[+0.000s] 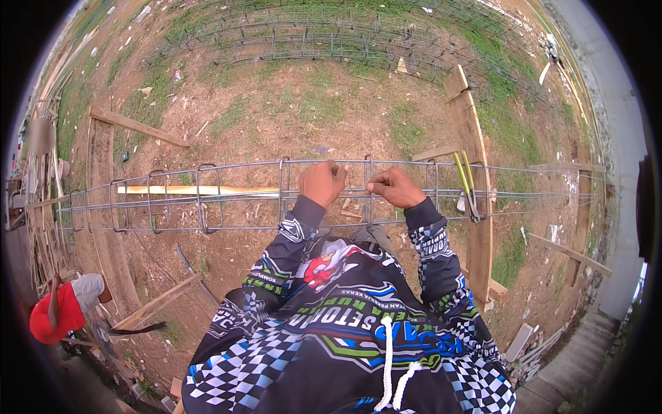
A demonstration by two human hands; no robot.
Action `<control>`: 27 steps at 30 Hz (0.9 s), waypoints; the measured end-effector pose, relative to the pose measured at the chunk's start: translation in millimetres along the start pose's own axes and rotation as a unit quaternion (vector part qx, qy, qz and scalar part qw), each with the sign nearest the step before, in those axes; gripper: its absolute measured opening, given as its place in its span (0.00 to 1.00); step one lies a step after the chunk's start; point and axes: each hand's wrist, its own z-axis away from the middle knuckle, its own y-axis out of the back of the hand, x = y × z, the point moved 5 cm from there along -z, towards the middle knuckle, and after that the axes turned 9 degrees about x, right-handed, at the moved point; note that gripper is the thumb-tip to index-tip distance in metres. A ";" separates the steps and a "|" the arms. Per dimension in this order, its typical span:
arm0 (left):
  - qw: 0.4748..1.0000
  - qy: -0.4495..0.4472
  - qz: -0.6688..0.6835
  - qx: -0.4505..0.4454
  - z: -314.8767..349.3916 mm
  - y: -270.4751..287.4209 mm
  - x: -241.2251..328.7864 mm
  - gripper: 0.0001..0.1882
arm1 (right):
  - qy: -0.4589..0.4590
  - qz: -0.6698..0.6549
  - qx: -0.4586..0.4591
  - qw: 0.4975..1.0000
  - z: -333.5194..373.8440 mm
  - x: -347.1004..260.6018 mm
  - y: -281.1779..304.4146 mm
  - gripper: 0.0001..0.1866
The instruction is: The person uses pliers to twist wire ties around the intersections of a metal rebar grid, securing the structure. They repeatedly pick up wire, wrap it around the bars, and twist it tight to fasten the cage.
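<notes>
A long rebar cage (241, 164) of thin steel bars and square stirrups runs left to right in front of me. My left hand (323, 183) is closed over the cage's middle, fingers curled down between two stirrups. Just right of it, my right hand (398, 187) pinches beside a stirrup (368, 169), thumb and forefinger together. Whatever either hand holds is too small or hidden to make out. To the right, pincers with yellow-green handles (463, 174) hang on the cage, jaws down.
Wooden trestles carry the cage, with upright planks at left (103, 207) and right (476, 241). More rebar cages (310, 38) lie on the grass beyond. A person in red (58, 310) bends at lower left. A concrete strip (617, 172) borders the right; a light wood strip (200, 190) shows through the cage.
</notes>
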 end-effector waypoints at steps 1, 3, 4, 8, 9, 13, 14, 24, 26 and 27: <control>0.999 -0.014 0.018 0.041 -8.6 2.4 1.2 0.15 | 0.013 -0.011 0.006 1.000 -17.0 15.2 -6.8 0.14; 0.992 -0.096 0.021 0.082 -26.9 -2.4 -0.9 0.14 | 0.029 0.059 0.067 0.996 -24.1 16.0 -7.2 0.12; 0.985 -0.133 0.021 0.108 -35.0 -4.0 -0.1 0.13 | 0.032 0.137 0.123 0.982 -26.3 9.7 -6.5 0.12; 0.992 -0.085 0.048 -0.078 -61.3 -42.3 -4.2 0.16 | 0.035 0.214 0.223 0.951 -12.7 3.6 -13.4 0.11; 0.989 -0.082 0.067 -0.105 -66.7 -55.4 -5.1 0.16 | 0.034 0.222 0.234 0.946 -7.1 -2.2 -16.1 0.10; 0.948 0.027 0.241 -0.207 -70.1 -84.3 6.7 0.16 | 0.041 0.226 0.297 0.927 8.5 -9.9 -23.3 0.06; 0.947 0.023 0.248 -0.205 -72.6 -85.4 8.7 0.16 | 0.049 0.221 0.314 0.922 9.2 -5.5 -26.7 0.05; 0.989 -0.093 0.103 -0.057 -69.1 -87.6 31.4 0.15 | 0.070 0.228 0.347 0.907 12.8 -3.9 -37.2 0.03; 0.989 -0.090 0.119 -0.016 -70.4 -91.2 24.2 0.13 | 0.086 0.235 0.342 0.906 11.7 -9.9 -33.8 0.03; 0.990 -0.079 0.117 -0.021 -71.3 -95.7 20.0 0.12 | 0.099 0.232 0.336 0.908 10.3 -11.9 -31.8 0.03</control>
